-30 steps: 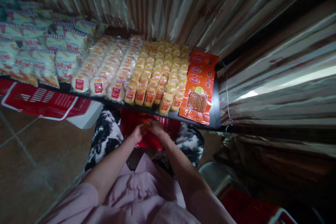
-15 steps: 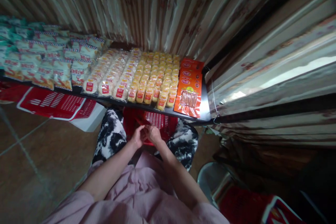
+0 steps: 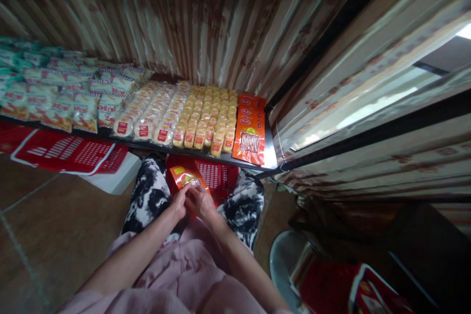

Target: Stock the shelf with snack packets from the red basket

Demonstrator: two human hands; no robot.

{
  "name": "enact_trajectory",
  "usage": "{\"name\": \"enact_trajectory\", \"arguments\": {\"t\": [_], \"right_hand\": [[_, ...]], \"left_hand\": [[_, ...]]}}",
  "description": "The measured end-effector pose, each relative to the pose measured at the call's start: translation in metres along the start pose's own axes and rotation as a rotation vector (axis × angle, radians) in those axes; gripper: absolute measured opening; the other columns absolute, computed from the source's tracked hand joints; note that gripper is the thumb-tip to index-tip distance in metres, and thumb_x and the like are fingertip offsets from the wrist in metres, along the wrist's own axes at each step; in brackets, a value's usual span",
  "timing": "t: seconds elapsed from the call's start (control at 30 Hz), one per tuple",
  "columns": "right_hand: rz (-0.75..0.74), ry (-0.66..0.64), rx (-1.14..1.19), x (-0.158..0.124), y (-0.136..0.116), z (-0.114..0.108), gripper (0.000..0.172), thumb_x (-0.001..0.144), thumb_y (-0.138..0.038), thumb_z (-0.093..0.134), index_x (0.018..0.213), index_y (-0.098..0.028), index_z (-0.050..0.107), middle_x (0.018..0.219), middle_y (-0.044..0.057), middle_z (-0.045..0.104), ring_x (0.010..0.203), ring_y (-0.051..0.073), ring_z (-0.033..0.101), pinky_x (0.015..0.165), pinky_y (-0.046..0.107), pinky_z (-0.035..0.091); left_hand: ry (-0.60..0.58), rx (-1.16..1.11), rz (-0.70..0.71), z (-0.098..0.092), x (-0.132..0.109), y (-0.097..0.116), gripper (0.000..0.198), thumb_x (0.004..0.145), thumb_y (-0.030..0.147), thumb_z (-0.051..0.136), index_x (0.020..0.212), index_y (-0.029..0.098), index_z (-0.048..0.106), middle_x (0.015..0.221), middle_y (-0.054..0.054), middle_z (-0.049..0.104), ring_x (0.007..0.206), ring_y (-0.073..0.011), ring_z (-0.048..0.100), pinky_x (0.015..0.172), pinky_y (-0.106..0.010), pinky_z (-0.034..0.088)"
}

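An orange snack packet with a yellow patch and a clear window is held between my two hands, above a red plastic basket between my knees. My left hand pinches its near edge. Over the near right part of the packet, my right hand has its fingers closed on it. Some fingertips are hidden behind the packet or the other hand. Similar orange packets lie overlapped at the right end of the black shelf in front of me.
Left of the orange packets stand rows of small yellow wrapped cakes, pale wrapped rounds and bagged snacks. A red basket sits under the shelf at left. Striped curtains hang behind. A grey stool is at lower right.
The orange packet has come up out of the shadow over the basket and now faces me, lit. Both hands have moved slightly left and nearer to me. The view has shifted somewhat.
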State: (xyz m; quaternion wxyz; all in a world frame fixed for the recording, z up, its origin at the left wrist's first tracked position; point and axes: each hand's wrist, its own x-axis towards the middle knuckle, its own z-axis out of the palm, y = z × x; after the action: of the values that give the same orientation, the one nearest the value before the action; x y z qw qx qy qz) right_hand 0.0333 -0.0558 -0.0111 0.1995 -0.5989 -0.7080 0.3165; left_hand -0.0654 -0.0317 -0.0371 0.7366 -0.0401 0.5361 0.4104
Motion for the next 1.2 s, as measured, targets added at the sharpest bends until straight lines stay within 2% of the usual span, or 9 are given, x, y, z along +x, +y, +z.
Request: {"name": "enact_trajectory", "arguments": {"t": [0.1,0.2,0.3,0.43,0.53,0.63,0.7,0.9,1.2], "right_hand": [[-0.020,0.036,0.058,-0.005,0.002,-0.004,0.025,0.084,-0.023,0.055,0.106,-0.021,0.067,0.104,0.007,0.065,0.087,0.017,0.061,0.075,0.026,0.048],[0.018,0.119,0.084,-0.009,0.007,-0.006,0.024,0.088,-0.024,0.049,0.103,-0.021,0.068,0.097,0.007,0.066,0.088,0.018,0.061,0.078,0.027,0.049],[0.063,0.286,0.132,-0.012,0.015,-0.009,0.029,0.090,-0.028,0.043,0.103,-0.019,0.067,0.097,0.008,0.065,0.092,0.019,0.061,0.084,0.031,0.048],[0.227,0.491,0.204,-0.013,0.027,-0.016,0.037,0.087,-0.039,0.046,0.109,-0.014,0.063,0.102,0.013,0.065,0.095,0.022,0.061,0.088,0.036,0.048],[0.308,0.462,0.314,-0.012,0.030,-0.023,0.042,0.082,-0.046,0.051,0.106,-0.014,0.063,0.099,0.011,0.067,0.090,0.022,0.062,0.083,0.034,0.049],[0.304,0.380,0.466,-0.012,0.025,-0.028,0.038,0.083,-0.051,0.049,0.089,-0.017,0.063,0.081,0.004,0.068,0.073,0.018,0.061,0.067,0.027,0.048],[0.293,0.398,0.518,-0.011,0.020,-0.031,0.038,0.082,-0.053,0.049,0.079,-0.017,0.060,0.071,0.001,0.064,0.065,0.016,0.057,0.061,0.025,0.045],[0.283,0.544,0.501,-0.012,0.006,-0.037,0.038,0.085,-0.053,0.043,0.074,-0.019,0.058,0.068,-0.001,0.059,0.065,0.014,0.053,0.063,0.024,0.042],[0.259,0.623,0.514,-0.017,0.007,-0.046,0.040,0.087,-0.054,0.042,0.073,-0.019,0.054,0.067,-0.002,0.054,0.065,0.013,0.049,0.063,0.023,0.040]], "left_hand": [[0.011,-0.005,-0.016,0.001,-0.008,0.002,0.005,0.077,0.016,0.067,0.074,0.013,0.064,0.062,-0.003,0.067,0.057,-0.0144,0.065,0.054,-0.021,0.050],[-0.060,-0.015,-0.045,0.003,-0.017,0.003,0.003,0.078,0.014,0.066,0.075,0.014,0.064,0.062,-0.002,0.067,0.057,-0.0141,0.066,0.056,-0.022,0.051],[-0.095,0.005,0.000,0.001,-0.023,0.002,0.009,0.076,0.008,0.065,0.082,0.015,0.067,0.068,-0.002,0.070,0.063,-0.0154,0.068,0.066,-0.025,0.054],[-0.145,0.033,0.006,-0.003,-0.030,-0.001,0.019,0.073,0.007,0.067,0.090,0.014,0.068,0.077,-0.005,0.073,0.074,-0.0199,0.071,0.078,-0.032,0.055],[-0.194,0.040,-0.006,-0.003,-0.037,-0.001,0.024,0.073,0.007,0.067,0.096,0.014,0.068,0.079,-0.006,0.074,0.078,-0.0222,0.071,0.081,-0.035,0.055],[-0.243,0.038,-0.015,0.001,-0.043,0.004,0.028,0.074,0.009,0.066,0.101,0.014,0.067,0.082,-0.007,0.074,0.080,-0.0233,0.071,0.082,-0.037,0.054],[-0.275,0.028,-0.041,0.003,-0.047,0.008,0.028,0.076,0.010,0.064,0.104,0.013,0.066,0.084,-0.008,0.074,0.082,-0.0231,0.071,0.083,-0.037,0.054],[-0.366,0.002,-0.065,0.008,-0.056,0.017,0.030,0.082,0.016,0.061,0.111,0.011,0.063,0.093,-0.010,0.074,0.087,-0.0235,0.070,0.087,-0.038,0.053],[-0.499,-0.030,-0.089,0.016,-0.071,0.022,0.034,0.089,0.023,0.053,0.119,0.010,0.060,0.102,-0.014,0.072,0.100,-0.0267,0.067,0.095,-0.043,0.049]]}}
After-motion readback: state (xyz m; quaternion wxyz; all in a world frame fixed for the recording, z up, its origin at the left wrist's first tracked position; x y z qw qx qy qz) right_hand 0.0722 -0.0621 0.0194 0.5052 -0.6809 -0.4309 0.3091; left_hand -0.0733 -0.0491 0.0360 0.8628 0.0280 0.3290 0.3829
